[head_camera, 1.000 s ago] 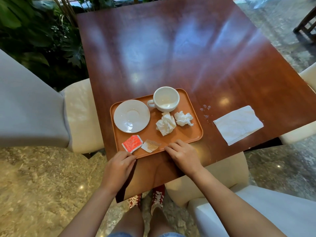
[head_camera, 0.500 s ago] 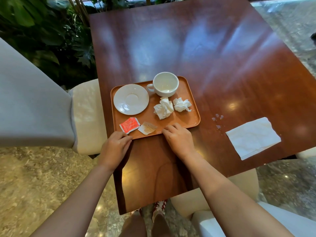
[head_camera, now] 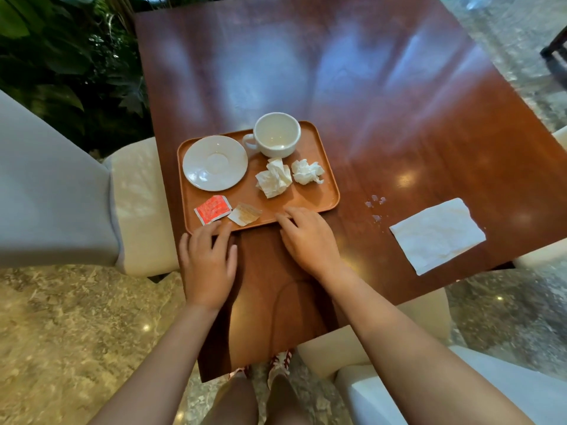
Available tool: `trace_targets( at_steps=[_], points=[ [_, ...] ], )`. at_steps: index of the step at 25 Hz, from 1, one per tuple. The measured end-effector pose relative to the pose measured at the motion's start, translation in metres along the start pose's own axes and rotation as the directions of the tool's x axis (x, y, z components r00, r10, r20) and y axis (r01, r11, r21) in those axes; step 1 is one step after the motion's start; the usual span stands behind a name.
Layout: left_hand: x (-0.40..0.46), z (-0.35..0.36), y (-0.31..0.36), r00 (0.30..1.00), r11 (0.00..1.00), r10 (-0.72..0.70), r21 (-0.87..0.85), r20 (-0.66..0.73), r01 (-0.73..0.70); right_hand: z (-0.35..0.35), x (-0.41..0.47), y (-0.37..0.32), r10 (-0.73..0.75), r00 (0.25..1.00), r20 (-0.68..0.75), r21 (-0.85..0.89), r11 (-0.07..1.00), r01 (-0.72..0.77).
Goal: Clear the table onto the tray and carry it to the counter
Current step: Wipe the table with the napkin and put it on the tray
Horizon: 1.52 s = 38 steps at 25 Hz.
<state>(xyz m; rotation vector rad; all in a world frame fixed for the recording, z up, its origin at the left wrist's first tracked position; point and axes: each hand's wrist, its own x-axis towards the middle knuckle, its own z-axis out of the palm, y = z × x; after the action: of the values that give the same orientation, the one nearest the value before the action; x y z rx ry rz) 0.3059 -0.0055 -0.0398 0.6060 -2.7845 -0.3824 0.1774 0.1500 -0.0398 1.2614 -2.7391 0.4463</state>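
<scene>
Fingers (head_camera: 283, 217) of both hands hide the tray (head_camera: 310, 196) rim's near edge.

There is only one view, from the camera on my head. It looks forward and steeply down over the near edge of the desk (head_camera: 383, 87), close enough that my forearms fill the bottom of the picture. My left hand (head_camera: 207, 262) and right hand (head_camera: 310, 240) sit near the middle, the tray (head_camera: 306, 197) just beyond them. The wide lens bends the desk's edges and takes in the floor (head_camera: 61, 332), my shoes and chairs on both sides.
</scene>
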Motion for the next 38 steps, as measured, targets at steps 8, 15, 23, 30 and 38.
trace_targets(
  at_steps=[8,15,23,30,38],
  points=[
    [-0.008,0.044,0.085,0.908,0.968,0.23,0.016,0.349,-0.251,-0.059,-0.085,0.117,0.439,0.896,-0.065,-0.15,0.884,-0.444],
    [-0.002,0.057,0.1,0.91,0.971,0.145,0.122,0.389,-0.207,-0.06,-0.121,0.175,0.735,0.677,0.025,0.019,0.677,-0.736],
    [-0.001,0.056,0.101,0.908,0.976,0.129,0.109,0.399,-0.187,-0.08,-0.099,0.183,0.652,0.724,-0.225,0.277,0.756,-0.594],
    [-0.001,0.054,0.101,0.913,0.98,0.135,0.086,0.386,-0.181,-0.056,-0.061,0.187,0.686,0.727,0.012,0.075,0.724,-0.685],
    [-0.002,0.059,0.099,0.918,0.98,0.137,0.086,0.373,-0.181,-0.023,-0.015,0.203,0.545,0.816,0.195,-0.151,0.838,-0.524]
  ],
)
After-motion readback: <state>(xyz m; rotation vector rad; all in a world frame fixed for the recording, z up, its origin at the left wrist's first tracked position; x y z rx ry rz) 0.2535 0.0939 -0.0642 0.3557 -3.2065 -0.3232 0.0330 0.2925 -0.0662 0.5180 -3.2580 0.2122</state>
